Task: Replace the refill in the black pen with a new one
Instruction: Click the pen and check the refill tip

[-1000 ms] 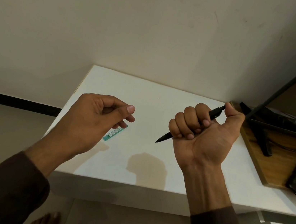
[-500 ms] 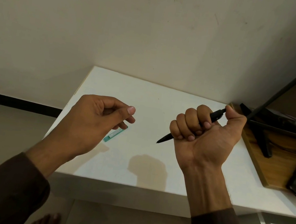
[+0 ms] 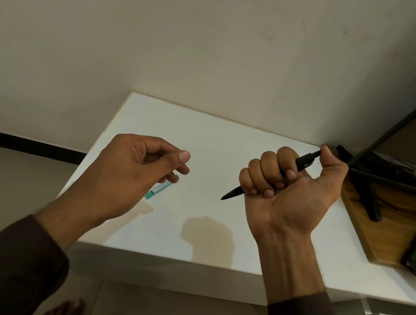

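1. The right hand (image 3: 292, 194) is up over the white desk (image 3: 229, 147), fingers (image 3: 265, 173) curled tight round the black pen (image 3: 234, 193), thumb on its top end, tip slanting down-left.
2. The left hand (image 3: 130, 173) hovers near the desk's left edge, fingers loosely curled, thumb near the forefinger; I can't tell if it pinches anything.
3. A teal packet (image 3: 160, 190) lies just under it.

The right hand (image 3: 289, 192) is raised with its palm facing the camera, four fingers curled into a fist, thumb pressing up at the top. The left hand (image 3: 130, 176) hovers loosely curled, thumb and forefinger nearly touching, holding nothing visible. Both forearms wear dark sleeves.
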Demonstrator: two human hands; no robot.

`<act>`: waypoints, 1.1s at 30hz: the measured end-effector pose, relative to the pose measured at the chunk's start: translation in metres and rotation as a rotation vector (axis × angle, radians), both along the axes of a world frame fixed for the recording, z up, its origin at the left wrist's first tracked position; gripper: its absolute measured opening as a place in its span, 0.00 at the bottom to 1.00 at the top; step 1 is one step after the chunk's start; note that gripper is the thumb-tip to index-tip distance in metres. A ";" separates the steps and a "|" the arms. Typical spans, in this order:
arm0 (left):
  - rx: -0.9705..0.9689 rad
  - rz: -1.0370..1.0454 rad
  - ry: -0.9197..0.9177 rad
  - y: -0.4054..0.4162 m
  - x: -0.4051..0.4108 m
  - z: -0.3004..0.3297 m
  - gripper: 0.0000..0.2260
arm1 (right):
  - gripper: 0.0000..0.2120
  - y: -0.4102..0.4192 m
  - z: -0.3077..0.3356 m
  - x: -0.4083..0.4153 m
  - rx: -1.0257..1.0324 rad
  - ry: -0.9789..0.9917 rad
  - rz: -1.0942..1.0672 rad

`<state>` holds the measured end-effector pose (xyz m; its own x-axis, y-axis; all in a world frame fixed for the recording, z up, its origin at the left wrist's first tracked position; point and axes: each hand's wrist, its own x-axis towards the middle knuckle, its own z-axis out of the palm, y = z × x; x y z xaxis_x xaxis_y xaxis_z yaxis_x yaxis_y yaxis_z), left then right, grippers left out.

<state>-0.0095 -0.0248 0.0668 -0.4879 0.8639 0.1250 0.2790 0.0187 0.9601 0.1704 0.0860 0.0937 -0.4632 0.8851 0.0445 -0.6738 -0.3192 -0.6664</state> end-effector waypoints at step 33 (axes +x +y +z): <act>-0.041 -0.016 0.091 -0.003 0.002 0.001 0.13 | 0.21 0.001 0.000 0.001 0.019 0.000 -0.017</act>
